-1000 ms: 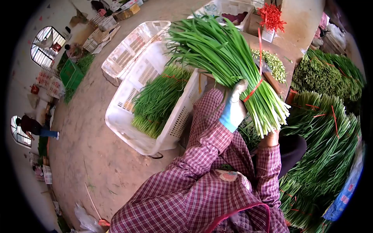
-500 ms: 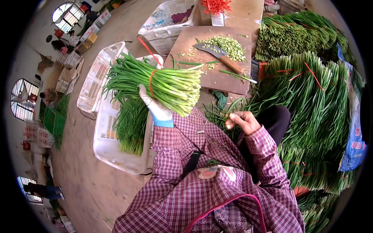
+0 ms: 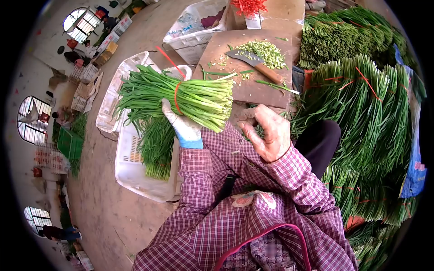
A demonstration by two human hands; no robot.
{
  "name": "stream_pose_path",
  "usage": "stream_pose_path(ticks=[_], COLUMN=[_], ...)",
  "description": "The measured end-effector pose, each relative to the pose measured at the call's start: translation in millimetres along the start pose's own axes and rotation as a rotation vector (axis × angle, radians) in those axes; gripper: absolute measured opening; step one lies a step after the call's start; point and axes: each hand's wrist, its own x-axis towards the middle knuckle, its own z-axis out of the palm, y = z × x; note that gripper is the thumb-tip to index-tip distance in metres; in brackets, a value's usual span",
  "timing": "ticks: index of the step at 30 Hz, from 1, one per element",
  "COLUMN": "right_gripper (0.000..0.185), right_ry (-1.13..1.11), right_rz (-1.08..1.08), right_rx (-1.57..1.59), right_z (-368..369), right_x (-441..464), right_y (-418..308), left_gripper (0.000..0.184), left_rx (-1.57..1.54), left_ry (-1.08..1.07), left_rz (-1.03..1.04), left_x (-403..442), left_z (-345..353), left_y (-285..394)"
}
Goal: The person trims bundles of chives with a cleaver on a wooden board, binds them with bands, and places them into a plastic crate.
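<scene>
My left hand, in a white glove with a blue cuff, is closed around a bundle of garlic chives from below. The leaves point left and the pale cut ends right. A red tie circles the bundle, its loose end sticking up. My bare right hand is just right of the cut ends, not touching them. Its fingers are bent but apart, with nothing visible between them. Behind the bundle, a cleaver-like knife with a wooden handle lies on a brown board among chopped ends.
A white crate with chives stands at left, another white crate behind it. Stacked chive bundles fill the right side. Red ties stand beyond the board. Several people are in the far left background.
My right hand has risen from near my knee toward the cut ends, and its pinched fingers have come apart. The left hand still holds the bundle, almost unmoved.
</scene>
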Motion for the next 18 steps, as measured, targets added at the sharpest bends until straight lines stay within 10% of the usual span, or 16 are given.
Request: stream_pose_path(ticks=[6, 10, 14, 18], right_gripper=[0.045, 0.06, 0.022, 0.027], right_ry=[0.056, -0.237, -0.584, -0.342], right_rz=[-0.3, -0.06, 0.091, 0.172], right_rx=[-0.235, -0.318, -0.382, -0.079], right_z=[16, 20, 7, 1], right_x=[25, -1, -51, -16], right_y=[-30, 7, 63, 44], left_gripper=[0.067, 0.062, 0.057, 0.055], left_rx=[0.489, 0.53, 0.7, 0.862], left_ry=[0.194, 0.209, 0.184, 0.378], left_rz=[0.279, 0.291, 0.242, 0.254], left_x=[-1, 1, -13, -29], left_z=[34, 6, -29, -38], left_y=[-24, -8, 24, 52])
